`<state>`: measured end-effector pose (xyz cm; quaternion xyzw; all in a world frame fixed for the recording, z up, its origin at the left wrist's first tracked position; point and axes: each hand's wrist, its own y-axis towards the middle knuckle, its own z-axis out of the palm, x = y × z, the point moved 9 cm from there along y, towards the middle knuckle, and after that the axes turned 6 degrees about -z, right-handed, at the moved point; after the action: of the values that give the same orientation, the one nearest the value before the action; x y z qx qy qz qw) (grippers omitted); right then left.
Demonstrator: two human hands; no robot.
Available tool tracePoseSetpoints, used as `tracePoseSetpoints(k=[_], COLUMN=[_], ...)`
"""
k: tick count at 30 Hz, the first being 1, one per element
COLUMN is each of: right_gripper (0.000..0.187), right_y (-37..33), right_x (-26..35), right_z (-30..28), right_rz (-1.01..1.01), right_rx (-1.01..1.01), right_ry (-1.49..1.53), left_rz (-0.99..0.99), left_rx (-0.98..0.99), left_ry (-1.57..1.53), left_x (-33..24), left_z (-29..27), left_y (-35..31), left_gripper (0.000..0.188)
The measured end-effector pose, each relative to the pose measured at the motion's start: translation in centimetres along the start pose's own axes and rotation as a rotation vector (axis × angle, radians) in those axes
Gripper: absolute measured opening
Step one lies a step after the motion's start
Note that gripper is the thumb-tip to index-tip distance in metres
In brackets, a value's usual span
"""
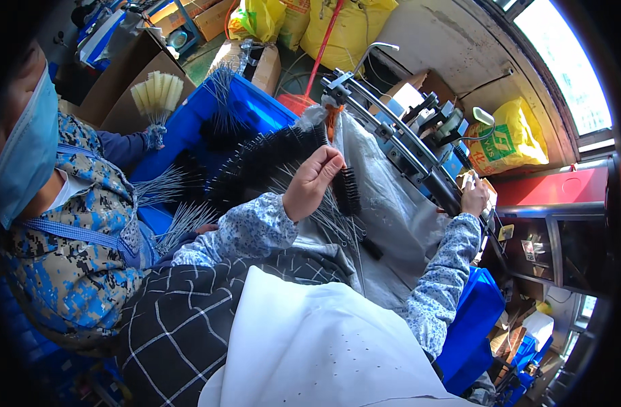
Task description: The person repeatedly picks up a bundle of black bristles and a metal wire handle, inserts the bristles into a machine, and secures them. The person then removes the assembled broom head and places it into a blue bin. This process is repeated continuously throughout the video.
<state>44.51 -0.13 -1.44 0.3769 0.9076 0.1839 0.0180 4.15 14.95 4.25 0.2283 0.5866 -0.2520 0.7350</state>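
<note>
My left hand is closed in a pinch, thumb against the fingers, on a black bristle brush. The brush stands nearly upright over a grey cloth sheet. To the right, my right hand is at the near end of a long metal machine with rails and a dark bar. Its fingers are bent round something small there that I cannot make out. Left of my left hand lies a heap of black brushes, with bare wire stems trailing toward my lap.
A co-worker at the left holds a bundle of cream-bristled brushes. Between us stands a blue bin with brushes and wires. Yellow sacks stand at the back, a yellow bag behind the machine, and a red-topped cabinet at right.
</note>
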Motion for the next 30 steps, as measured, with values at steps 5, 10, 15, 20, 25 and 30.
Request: tracePoseSetpoints(k=[5, 10, 15, 20, 25, 30], right_gripper=[0.030, 0.030, 0.031, 0.028, 0.023, 0.018], right_y=[-0.5, -0.1, 0.1, 0.7, 0.9, 0.5], right_x=[-0.3, -0.1, -0.5, -1.2, -3.4, -2.3], right_z=[-0.2, 0.2, 0.4, 0.6, 2.0, -0.6], right_rz=[0.006, 0.005, 0.007, 0.048, -0.064, -0.241], right_rx=[0.018, 0.036, 0.048, 0.088, 0.032, -0.048], right_ry=[-0.024, -0.067, -0.049, -0.100, -0.167, -0.078], left_rz=[-0.150, -0.273, -0.281, -0.227, -0.236, -0.222], left_rx=[0.105, 0.166, 0.150, 0.103, 0.098, 0.084], left_ry=[-0.144, -0.248, -0.240, -0.179, -0.161, -0.172], left_x=[4.2, 5.4, 6.0, 5.3, 5.9, 6.5], left_z=[1.8, 2.2, 2.0, 1.6, 1.3, 0.7], left_y=[-0.6, -0.7, -0.8, -0.6, -0.4, -0.1], left_gripper=[0.015, 0.014, 0.014, 0.018, 0.017, 0.017])
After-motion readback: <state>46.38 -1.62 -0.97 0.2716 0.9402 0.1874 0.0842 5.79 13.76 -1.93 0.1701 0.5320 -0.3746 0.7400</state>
